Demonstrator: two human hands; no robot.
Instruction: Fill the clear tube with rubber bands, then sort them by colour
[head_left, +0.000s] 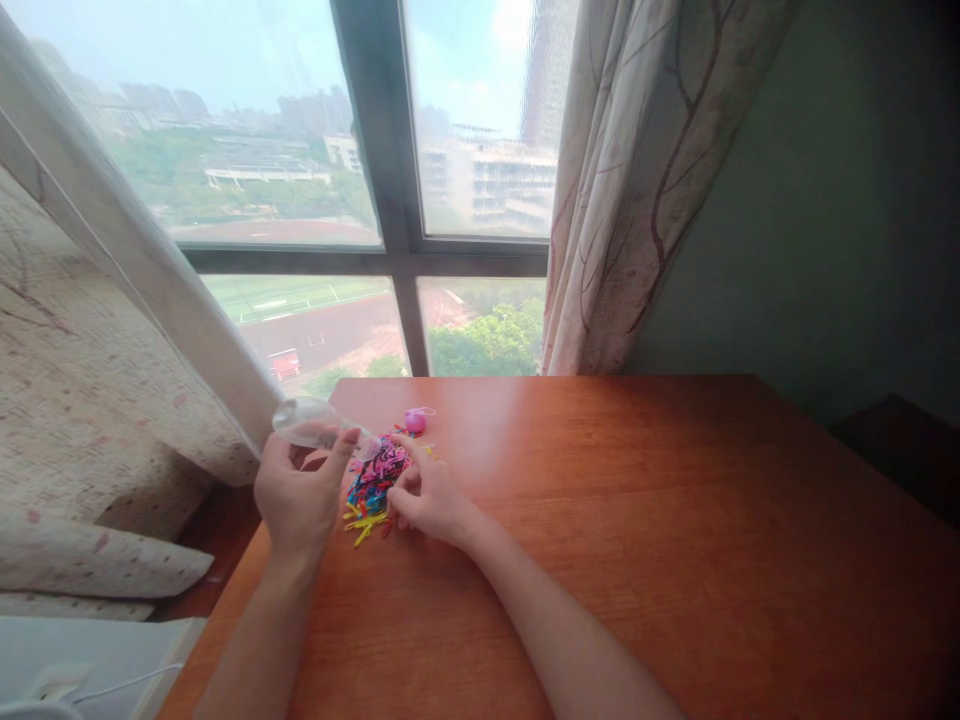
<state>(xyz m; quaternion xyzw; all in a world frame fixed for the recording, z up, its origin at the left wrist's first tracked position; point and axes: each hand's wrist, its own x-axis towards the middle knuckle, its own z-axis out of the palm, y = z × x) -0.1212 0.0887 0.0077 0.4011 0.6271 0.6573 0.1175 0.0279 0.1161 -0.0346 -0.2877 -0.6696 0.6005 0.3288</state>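
Observation:
A clear plastic bottle [306, 420] lies tilted in my left hand [304, 490], which is closed around it with the thumb along its near side. Its narrow end points right and down, over a heap of small colourful strips or bands [375, 475] in pink, black, blue, yellow and red. My right hand [427, 495] is at the right edge of the heap. Its index finger stretches toward the bottle's narrow end, while the other fingers curl loosely near the strips; nothing shows in them. A pink round object [415, 421] with a whitish loop sits just behind the heap.
The brown wooden table [637, 530] extends far to the right. A window [405, 260] stands behind it, with patterned curtains [615, 180] on both sides. At the lower left is a white surface [97, 660] with a cable, beyond the table's left edge.

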